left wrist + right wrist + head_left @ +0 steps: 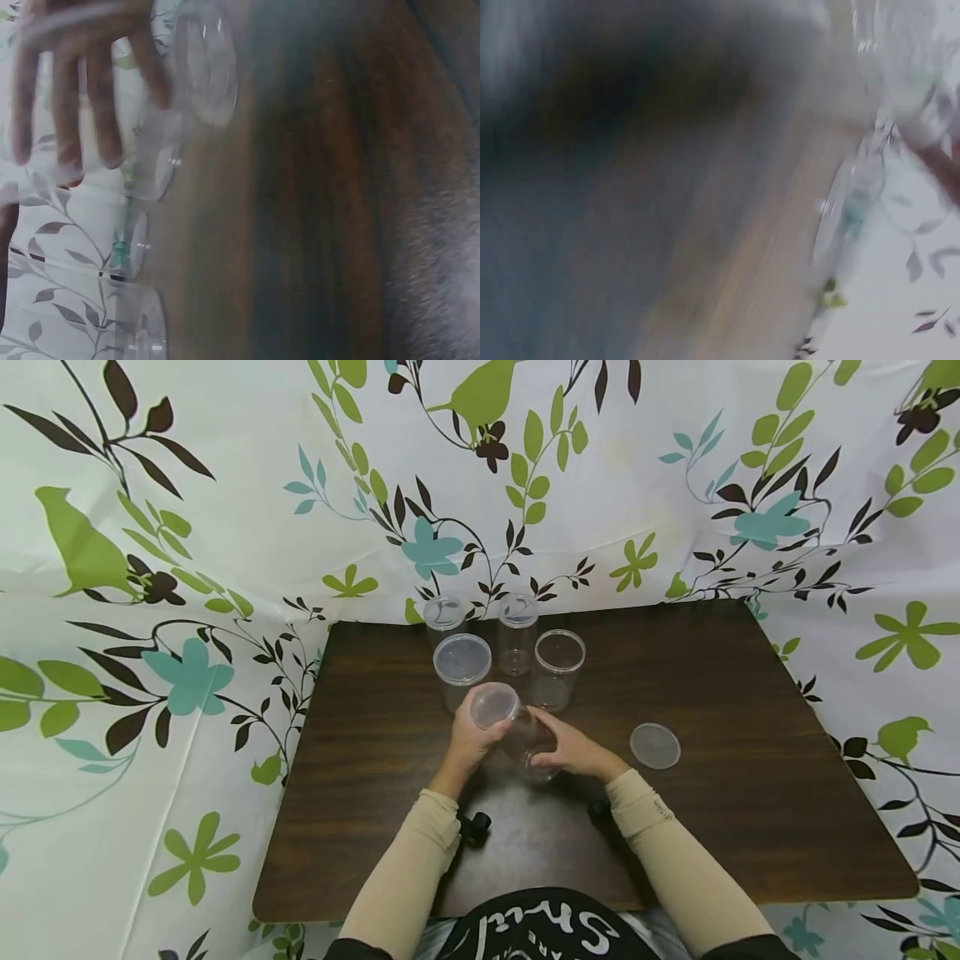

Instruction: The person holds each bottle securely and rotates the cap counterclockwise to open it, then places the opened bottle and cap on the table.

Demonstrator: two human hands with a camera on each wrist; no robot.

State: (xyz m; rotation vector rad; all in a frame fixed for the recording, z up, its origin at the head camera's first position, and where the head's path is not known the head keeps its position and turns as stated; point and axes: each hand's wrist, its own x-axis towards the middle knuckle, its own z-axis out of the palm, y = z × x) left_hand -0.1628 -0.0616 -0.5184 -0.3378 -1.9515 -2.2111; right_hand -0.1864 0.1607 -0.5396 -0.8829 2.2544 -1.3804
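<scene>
Above the middle of the table, a clear plastic jar [522, 742] is held tilted, its frosted round end [495, 703] toward the upper left. My left hand [468, 735] holds it near that round end, with the thumb along the side. My right hand [573, 748] grips the jar's other end from the right. In the left wrist view, fingers [88, 97] show blurred through the clear plastic. The right wrist view is too blurred to show the grip.
Behind the hands stand a lidded wide jar [462, 662], an apparently uncovered jar [559, 664] and two narrower lidded jars, one at the left [444, 614] and one at the right [517, 639]. A loose round lid [656, 746] lies right on the brown table [750, 827]. Patterned cloth [247, 527] surrounds the table.
</scene>
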